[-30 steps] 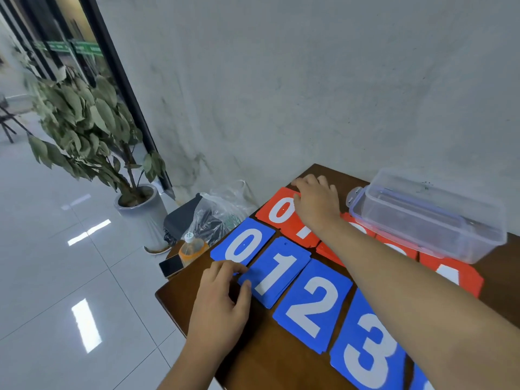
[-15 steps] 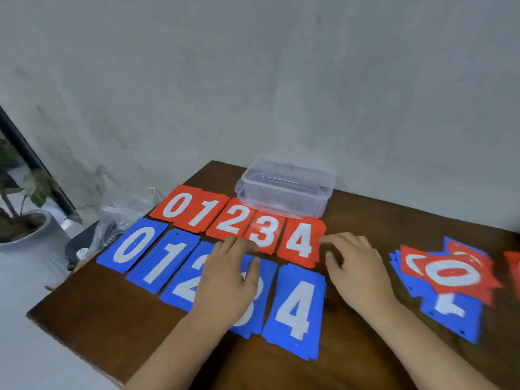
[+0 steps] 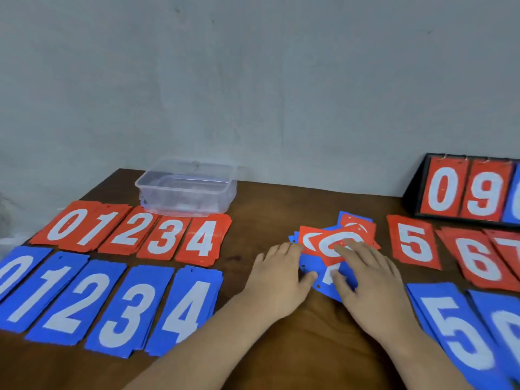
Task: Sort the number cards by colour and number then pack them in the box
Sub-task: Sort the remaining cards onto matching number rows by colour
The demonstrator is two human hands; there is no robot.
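Far left on table (image 3: pixel 281 204): clear plastic box (image 3: pixel 185 202), upright, just behind right end of red piles 0–4 (image 3: pixel 132 235); contents unreadable through blurred wall. Blue piles 0–4 (image 3: pixel 107 302) in near row, edges overlapping. Centre: mixed pile (image 3: pixel 318 240) of red and blue cards. Left hand (image 3: pixel 281 277) flat, fingers straight, tips at pile's left edge. Right hand (image 3: pixel 368 280) spread, resting on pile top. Right: red piles 5–7 (image 3: pixel 475 263) far, blue 5 pile (image 3: pixel 455 330) near, running off frame. Bare wood between 4s and mixed pile. Flip scoreboard (image 3: pixel 461 192) far right against grey wall (image 3: pixel 253 80).
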